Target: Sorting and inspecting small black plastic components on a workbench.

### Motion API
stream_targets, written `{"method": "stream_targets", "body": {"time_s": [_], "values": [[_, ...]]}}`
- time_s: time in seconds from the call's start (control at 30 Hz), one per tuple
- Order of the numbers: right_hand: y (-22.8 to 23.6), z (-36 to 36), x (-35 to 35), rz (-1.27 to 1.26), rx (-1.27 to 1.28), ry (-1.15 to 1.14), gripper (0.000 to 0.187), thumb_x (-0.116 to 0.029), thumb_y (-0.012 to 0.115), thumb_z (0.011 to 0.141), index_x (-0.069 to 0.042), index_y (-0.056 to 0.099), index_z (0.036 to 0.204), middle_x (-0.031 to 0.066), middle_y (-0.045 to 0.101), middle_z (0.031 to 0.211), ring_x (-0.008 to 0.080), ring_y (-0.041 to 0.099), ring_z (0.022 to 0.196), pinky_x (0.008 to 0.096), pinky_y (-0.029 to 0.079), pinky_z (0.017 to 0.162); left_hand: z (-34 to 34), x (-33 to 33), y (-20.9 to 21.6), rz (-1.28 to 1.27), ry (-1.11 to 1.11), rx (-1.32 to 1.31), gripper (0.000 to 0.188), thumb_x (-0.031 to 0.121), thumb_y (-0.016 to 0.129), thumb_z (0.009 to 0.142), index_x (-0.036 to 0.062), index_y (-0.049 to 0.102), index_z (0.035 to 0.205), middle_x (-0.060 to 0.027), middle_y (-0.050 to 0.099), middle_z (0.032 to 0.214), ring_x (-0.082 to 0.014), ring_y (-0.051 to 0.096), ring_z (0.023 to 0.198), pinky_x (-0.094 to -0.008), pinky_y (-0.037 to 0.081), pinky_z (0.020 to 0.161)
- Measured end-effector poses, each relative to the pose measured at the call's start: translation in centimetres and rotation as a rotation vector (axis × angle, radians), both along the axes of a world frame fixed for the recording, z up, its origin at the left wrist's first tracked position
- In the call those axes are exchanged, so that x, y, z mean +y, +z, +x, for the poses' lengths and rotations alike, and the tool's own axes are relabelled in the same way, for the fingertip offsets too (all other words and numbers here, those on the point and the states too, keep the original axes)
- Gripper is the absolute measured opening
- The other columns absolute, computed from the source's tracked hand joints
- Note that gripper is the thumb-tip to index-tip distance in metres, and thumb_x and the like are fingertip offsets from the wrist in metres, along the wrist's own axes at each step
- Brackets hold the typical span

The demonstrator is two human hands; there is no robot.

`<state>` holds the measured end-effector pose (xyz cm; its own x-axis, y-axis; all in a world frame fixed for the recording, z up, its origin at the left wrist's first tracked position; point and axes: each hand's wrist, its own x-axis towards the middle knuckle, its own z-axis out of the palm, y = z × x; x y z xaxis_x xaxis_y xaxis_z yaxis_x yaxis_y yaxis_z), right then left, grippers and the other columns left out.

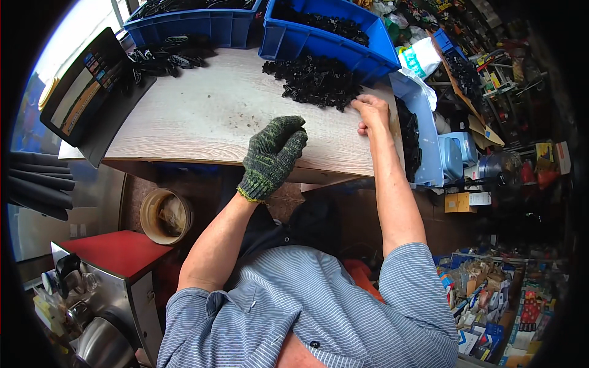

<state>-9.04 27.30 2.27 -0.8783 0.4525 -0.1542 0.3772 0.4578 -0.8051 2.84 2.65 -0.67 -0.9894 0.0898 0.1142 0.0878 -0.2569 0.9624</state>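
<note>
A: Largest first. Pale wood-grain worktop [202, 116], bare through the middle apart from dark specks. Two blue plastic crates at its far edge: one at the far left corner [196, 24], one toward the far right [325, 43], both holding black parts.

B: And off the right edge?

A: A light blue plastic bin [427, 132] just beside that edge, also loaded with black pieces. A dark tablet-like screen [86, 92] leans at the left edge.

B: The work itself?

A: Heap of small black plastic parts [316, 80] near the far right corner, in front of the right crate. A smaller scatter of black parts [165, 58] sits by the left crate.

B: Hands?

A: Right hand [370, 112], bare, fingers curled down at the near edge of the heap, touching it; whether it pinches a piece I cannot tell. Left hand [273, 153], in a green knitted glove, loosely curled at the near edge, gripping nothing I can make out.

B: Progress?

A: My judgement: midway. The crates and bin are filled, yet a sizeable heap remains on the worktop.
</note>
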Motion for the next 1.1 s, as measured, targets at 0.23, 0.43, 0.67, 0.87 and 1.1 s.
{"method": "stream_targets", "body": {"time_s": [0.23,0.43,0.67,0.87,1.1], "values": [[0.2,0.5,0.3,-0.001,-0.02,0.024,0.024,-0.019,0.072,0.085,-0.001,0.068,0.101,0.0017,0.054,0.061,0.01,0.047,0.042,0.028,0.048,0.038,-0.4,0.3,-1.1,-0.053,0.048,0.102,0.03,0.006,0.064,0.097,0.001,0.061,0.127,-0.0078,0.07,0.105,-0.0118,0.068,0.089,-0.0258,0.057,0.075],[0.3,2.4,0.9,-0.267,-0.007,-0.011,0.021,-0.019,0.071,0.087,-0.002,0.062,0.097,0.0002,0.046,0.051,0.013,0.053,0.042,0.0314,0.054,0.041,-0.9,0.5,-0.8,-0.098,0.039,0.078,0.029,0.009,0.064,0.097,0.0009,0.062,0.124,-0.0057,0.069,0.1,-0.011,0.067,0.086,-0.0253,0.057,0.072],[0.0,4.9,0.8,-0.398,0.027,0.05,0.02,-0.019,0.073,0.085,-0.007,0.058,0.09,0.0011,0.047,0.049,0.0141,0.054,0.041,0.033,0.055,0.042,-1.2,0.5,-0.1,-0.084,-0.023,-0.029,0.028,0.016,0.067,0.095,0.0011,0.064,0.119,-0.0084,0.071,0.096,-0.0116,0.066,0.078,-0.0281,0.055,0.069],[0.2,6.8,-1.5,-0.503,0.055,0.188,0.022,-0.014,0.076,0.083,-0.006,0.056,0.087,0.0014,0.049,0.049,0.0141,0.053,0.039,0.0322,0.053,0.04,-1.6,0.7,0.4,-0.086,-0.018,-0.092,0.033,0.023,0.07,0.094,0.0008,0.064,0.118,-0.0095,0.071,0.093,-0.0127,0.066,0.075,-0.0287,0.055,0.066],[-0.9,8.3,-6.1,-0.52,0.137,0.501,0.018,-0.009,0.075,0.084,-0.002,0.061,0.093,-0.0006,0.056,0.056,0.0072,0.048,0.039,0.0237,0.044,0.04,-3.8,1.0,1.8,-0.095,-0.186,-0.209,0.026,0.024,0.068,0.093,0.0,0.067,0.103,-0.0074,0.067,0.08,-0.0133,0.063,0.063,-0.0272,0.051,0.056]]}}
